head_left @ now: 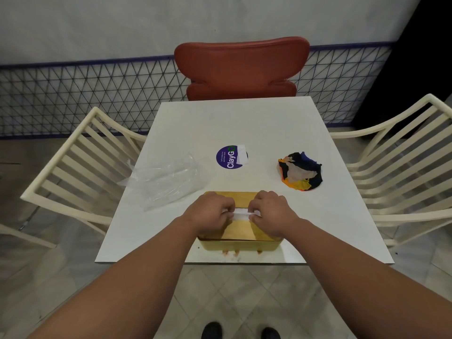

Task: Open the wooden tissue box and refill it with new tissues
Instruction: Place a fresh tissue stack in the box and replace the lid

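Note:
The wooden tissue box (241,231) lies near the front edge of the white table (269,123), its lid on top. Both my hands rest on the lid. My left hand (210,212) and my right hand (271,212) pinch a strip of white tissue (241,212) that shows at the slot between them. An empty clear plastic wrapper (166,179) lies on the table left of the box.
A round purple sticker (230,157) with a white paper scrap sits mid-table. A crumpled multicoloured cloth (300,171) lies at the right. A red chair (242,69) stands behind the table, cream slatted chairs at left (73,167) and right (396,167).

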The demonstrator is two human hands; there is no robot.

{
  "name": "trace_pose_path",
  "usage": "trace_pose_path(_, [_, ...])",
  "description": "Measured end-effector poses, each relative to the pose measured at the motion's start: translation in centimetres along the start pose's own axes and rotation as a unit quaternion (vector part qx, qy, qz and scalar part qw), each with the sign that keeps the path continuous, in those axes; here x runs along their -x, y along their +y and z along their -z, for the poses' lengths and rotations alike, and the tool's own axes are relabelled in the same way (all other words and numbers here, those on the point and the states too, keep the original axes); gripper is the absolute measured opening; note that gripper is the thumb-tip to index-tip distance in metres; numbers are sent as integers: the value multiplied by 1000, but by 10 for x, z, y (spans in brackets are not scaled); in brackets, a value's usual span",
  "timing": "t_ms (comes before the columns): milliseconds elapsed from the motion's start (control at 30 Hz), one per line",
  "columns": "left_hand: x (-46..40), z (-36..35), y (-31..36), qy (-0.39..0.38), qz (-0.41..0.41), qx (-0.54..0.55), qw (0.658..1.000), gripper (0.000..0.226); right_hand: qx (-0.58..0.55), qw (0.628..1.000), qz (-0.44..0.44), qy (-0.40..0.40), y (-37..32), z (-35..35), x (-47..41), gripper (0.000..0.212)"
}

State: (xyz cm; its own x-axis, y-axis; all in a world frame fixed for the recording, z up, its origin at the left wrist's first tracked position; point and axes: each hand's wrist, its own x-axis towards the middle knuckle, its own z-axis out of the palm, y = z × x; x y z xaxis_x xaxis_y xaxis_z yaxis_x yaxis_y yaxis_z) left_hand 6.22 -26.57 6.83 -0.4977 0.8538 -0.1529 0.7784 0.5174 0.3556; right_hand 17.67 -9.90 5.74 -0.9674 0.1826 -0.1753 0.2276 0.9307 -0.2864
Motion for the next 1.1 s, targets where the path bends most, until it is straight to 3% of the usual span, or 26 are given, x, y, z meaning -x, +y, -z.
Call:
trace_pose_path(300, [0,4,1,6,39,31,999,7,-83,995,3,48,8,0,4,20])
trace_pose_path(367, [1,6,0,6,38,35,999,6,-77,996,2,41,12,0,7,53])
trace_pose_path(467, [3,9,-1,6,37,40,998,7,-10,999,21,-33,19,0,10,113])
trace_pose_path(600, [4,10,-1,-5,37,53,998,9,46,998,22,-49,21,-1,6,127])
trace_pose_path(767, [4,11,-1,1,32,65,997,9,57,996,18,-72,20,5,3,115])
trace_pose_path(967, [3,12,0,3,26,56,998,10,1,1000,15,-17,13,5,2,45])
trace_pose_path(1100, [3,11,-4,-5,51,42,998,21,5,999,35,30,13,-1,2,30])
